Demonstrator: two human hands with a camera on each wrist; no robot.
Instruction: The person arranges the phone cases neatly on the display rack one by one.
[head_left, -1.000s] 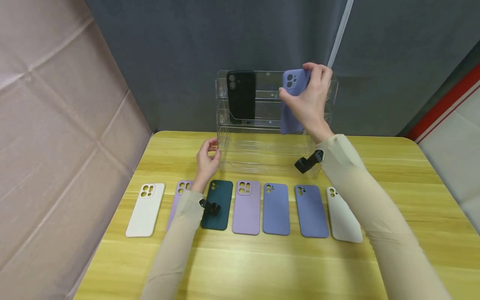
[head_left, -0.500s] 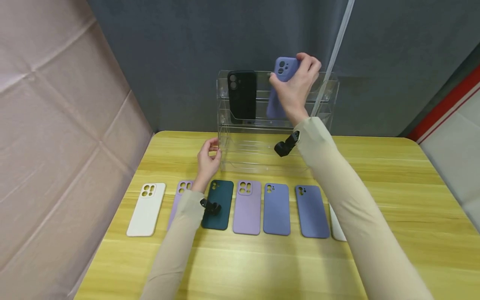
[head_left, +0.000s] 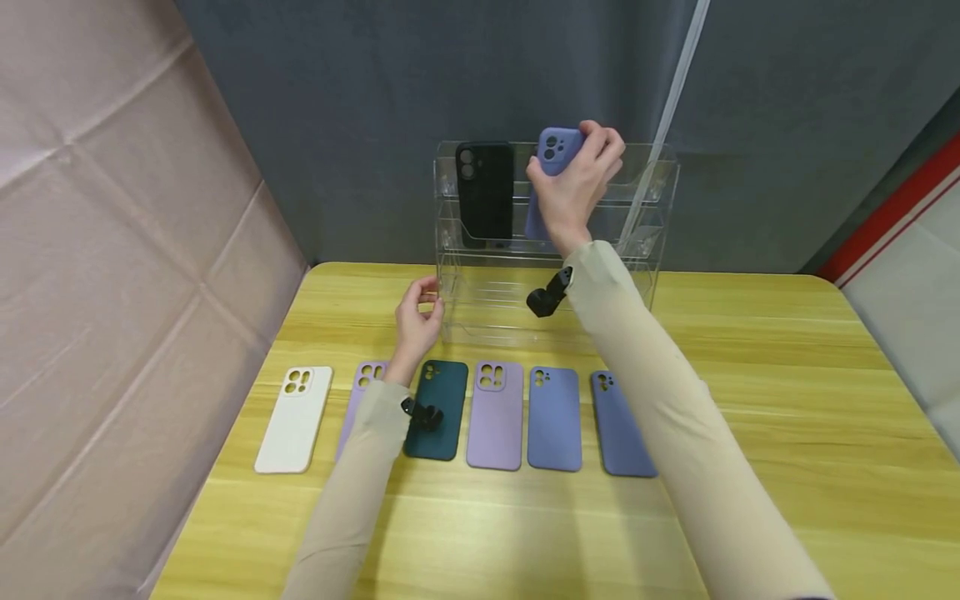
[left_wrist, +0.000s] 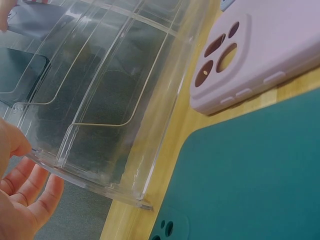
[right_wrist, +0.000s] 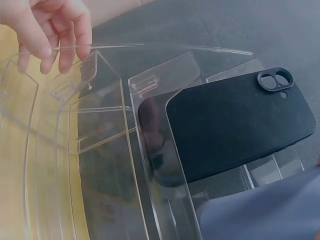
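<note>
My right hand (head_left: 577, 183) grips a periwinkle-blue phone case (head_left: 553, 152) by its side edges, thumb on the left and fingers on the right. The case stands upright at the top tier of a clear acrylic display rack (left_wrist: 100, 120), its lower end behind the tier's front lip. To its left on that tier leans a black phone case (head_left: 485, 196), a narrow gap apart. My left hand (head_left: 418, 321) pinches the rack's left side panel between thumb and fingers, as the left wrist view shows. The blue case's lower part (right_wrist: 265, 210) shows beside the black one in the right wrist view.
In front of the rack lie a white case (head_left: 292, 421), a purple one (head_left: 367, 375) partly under my left sleeve, a dark green one (head_left: 446, 417), a lilac one (head_left: 495, 429) and two blue ones (head_left: 553, 421). My right sleeve (head_left: 660, 375) overlaps the rightmost blue case. A grey curtain hangs behind.
My right hand has carried the blue phone case leftward toward the black one, rising first and then lowering. The right sleeve now hides the white case at the row's right end. My left hand stays put.
</note>
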